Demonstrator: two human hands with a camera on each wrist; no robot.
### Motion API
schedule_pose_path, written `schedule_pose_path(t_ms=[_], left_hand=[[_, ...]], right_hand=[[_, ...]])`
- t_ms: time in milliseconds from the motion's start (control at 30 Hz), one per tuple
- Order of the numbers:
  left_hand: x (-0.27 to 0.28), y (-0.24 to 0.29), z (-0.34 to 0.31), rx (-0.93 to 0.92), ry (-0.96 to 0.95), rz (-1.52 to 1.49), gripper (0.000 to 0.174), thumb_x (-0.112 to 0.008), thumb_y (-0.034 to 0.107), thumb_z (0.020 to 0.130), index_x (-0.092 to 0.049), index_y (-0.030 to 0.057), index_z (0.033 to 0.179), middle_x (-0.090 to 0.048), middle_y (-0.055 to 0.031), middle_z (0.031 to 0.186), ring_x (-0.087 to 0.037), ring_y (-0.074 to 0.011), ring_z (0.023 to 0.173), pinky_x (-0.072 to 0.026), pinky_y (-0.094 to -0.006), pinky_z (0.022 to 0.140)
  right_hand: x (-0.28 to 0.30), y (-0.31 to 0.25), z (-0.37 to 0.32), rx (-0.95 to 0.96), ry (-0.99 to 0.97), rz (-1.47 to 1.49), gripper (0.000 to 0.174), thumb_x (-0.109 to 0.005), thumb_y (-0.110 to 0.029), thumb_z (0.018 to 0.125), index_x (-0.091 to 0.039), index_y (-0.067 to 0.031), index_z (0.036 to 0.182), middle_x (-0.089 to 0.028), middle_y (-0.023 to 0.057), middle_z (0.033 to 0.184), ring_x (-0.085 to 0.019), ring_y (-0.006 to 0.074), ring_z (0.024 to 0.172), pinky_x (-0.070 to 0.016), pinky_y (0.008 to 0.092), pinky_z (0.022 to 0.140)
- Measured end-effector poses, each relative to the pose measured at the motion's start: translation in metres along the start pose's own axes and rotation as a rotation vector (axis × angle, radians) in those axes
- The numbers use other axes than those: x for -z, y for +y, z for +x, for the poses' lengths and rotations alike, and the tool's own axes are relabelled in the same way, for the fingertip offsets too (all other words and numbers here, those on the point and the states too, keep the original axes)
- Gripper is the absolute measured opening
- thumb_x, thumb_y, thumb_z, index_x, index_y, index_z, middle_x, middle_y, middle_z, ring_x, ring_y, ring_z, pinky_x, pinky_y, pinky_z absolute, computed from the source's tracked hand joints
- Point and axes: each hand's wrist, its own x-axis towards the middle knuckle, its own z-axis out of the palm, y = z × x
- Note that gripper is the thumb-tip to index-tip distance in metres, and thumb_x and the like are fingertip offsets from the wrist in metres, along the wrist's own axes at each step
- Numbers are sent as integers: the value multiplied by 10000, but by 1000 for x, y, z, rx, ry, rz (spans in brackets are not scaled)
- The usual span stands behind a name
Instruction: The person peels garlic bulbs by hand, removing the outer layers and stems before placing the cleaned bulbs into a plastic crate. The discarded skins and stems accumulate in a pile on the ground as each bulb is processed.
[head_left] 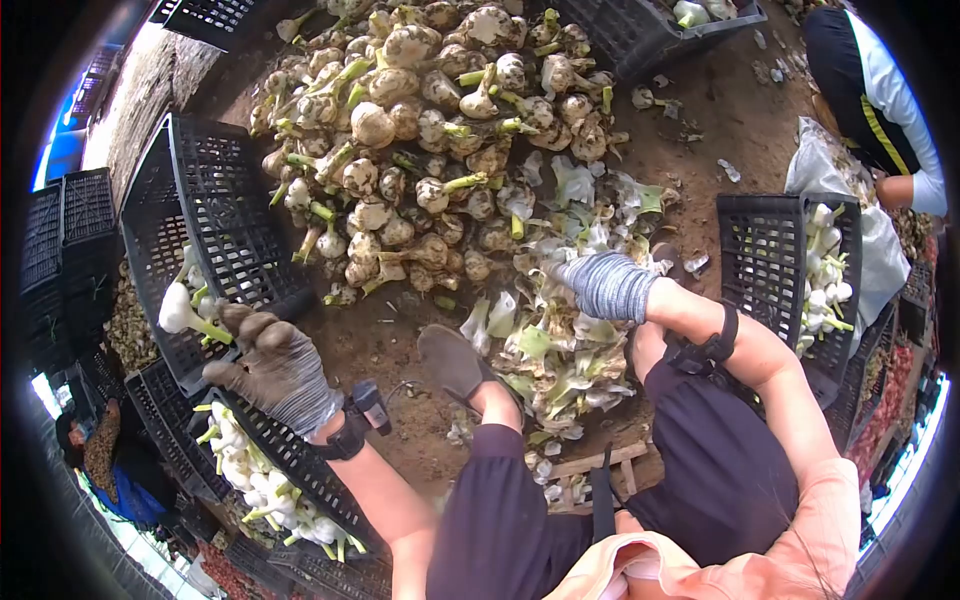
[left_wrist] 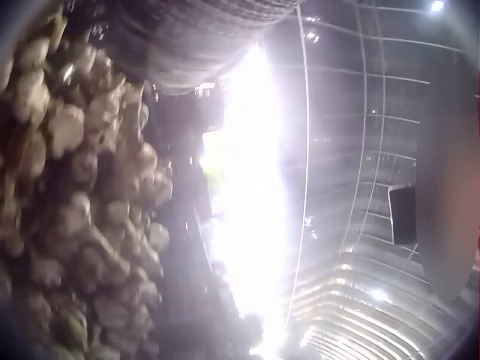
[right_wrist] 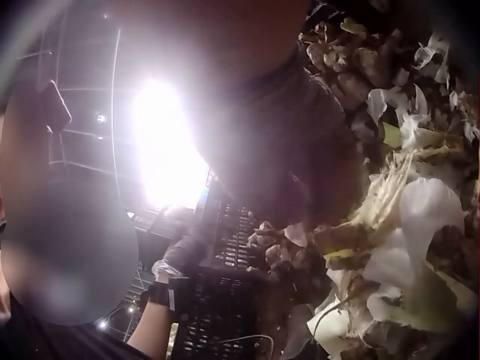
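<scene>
My left hand (head_left: 275,370), in a soiled grey knit glove, is held over the black crates at the left with its fingers spread. A peeled white garlic bulb (head_left: 178,310) is just beyond the fingertips, its cut green stem pointing back at them. My right hand (head_left: 608,285), in a striped grey glove, is low over a heap of garlic peels (head_left: 560,370), back of the hand up. Its fingers are mostly hidden from the head view. In the right wrist view, loose peels (right_wrist: 420,225) lie beside the dark glove (right_wrist: 300,150); I cannot tell whether it holds any.
A big pile of unpeeled garlic (head_left: 400,150) lies ahead on the dirt floor. An upright black crate (head_left: 240,220) stands at the left, another crate of white bulbs (head_left: 265,480) nearer. A further crate (head_left: 760,260) stands at the right. Another person (head_left: 880,100) is at the upper right.
</scene>
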Motion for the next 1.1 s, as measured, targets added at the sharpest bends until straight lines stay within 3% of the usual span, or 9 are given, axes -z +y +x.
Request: schedule_pose_path(t_ms=[100, 167, 300, 433, 600, 700, 800, 933, 1100], left_hand=[[11, -26, -3, 42, 517, 1081, 454, -681, 189, 827, -517, 16, 1214, -604, -78, 965, -566, -130, 769, -487, -258, 661], [34, -61, -11, 215, 464, 1612, 394, -665, 196, 845, -555, -1, 1168, -620, -69, 897, -574, -135, 754, -485, -280, 675], [106, -97, 0, 1, 285, 2031, 373, -681, 180, 829, -586, -50, 1107, -641, -93, 944, -585, -151, 823, -472, -276, 758], [103, -119, 11, 98, 371, 1833, 275, -665, 149, 839, -614, -25, 1046, -656, -103, 933, -589, -149, 851, -467, -283, 784], [40, -150, 2, 138, 20, 1830, 222, -689, 83, 809, -636, -21, 998, -667, -80, 900, -605, -119, 795, -499, -272, 739], [0, -176, -7, 279, -47, 1610, 195, -685, 43, 805, -644, -30, 981, -663, -72, 879, -601, -97, 751, -512, -250, 694], [7, -182, -11, 331, -27, 1561, 323, -693, 43, 797, -593, -16, 1098, -642, -79, 976, -593, -106, 850, -498, -251, 768], [15, -191, -33, 311, 42, 1226, 616, -752, 84, 745, -456, 16, 1282, -557, -103, 1182, -533, -149, 1060, -459, -278, 894], [12, -201, -48, 394, 59, 880, 796, -795, 119, 703, -361, 24, 1363, -490, -118, 1292, -483, -204, 1174, -407, -336, 993]], right_hand=[[-7, 4, 6, 34, 67, -82, 163, -560, -78, 726, -619, -39, 873, -625, 174, 739, -636, 340, 705, -497, 441, 584], [-10, 6, 11, 33, 48, -112, 173, -558, -102, 752, -617, -65, 911, -613, 166, 736, -622, 341, 691, -482, 439, 594], [8, -14, 6, 6, 77, -34, 311, -647, -321, 769, -630, -61, 939, -620, 165, 860, -624, 327, 813, -487, 441, 689], [6, -20, 10, -78, 356, 90, 473, -675, -356, 764, -554, -34, 1088, -569, 208, 1014, -610, 358, 874, -496, 448, 722], [7, -22, 28, 95, 526, 436, 596, -674, -404, 769, -499, -45, 1211, -592, 228, 979, -585, 391, 897, -470, 452, 776], [2, -18, 31, 63, 523, 426, 424, -656, -311, 795, -569, -28, 1098, -609, 210, 923, -591, 372, 884, -478, 422, 757], [3, -9, 26, 157, 628, 649, 341, -642, -277, 811, -597, -19, 1029, -617, 200, 889, -611, 331, 849, -481, 383, 737], [16, 4, 11, -105, 360, 1381, 327, -609, -268, 860, -640, 5, 1038, -639, 10, 842, -578, 89, 751, -475, 255, 675], [20, 4, 1, -37, 299, 1491, 345, -624, -277, 856, -637, 7, 1052, -657, 41, 899, -588, 82, 817, -488, 240, 728]])
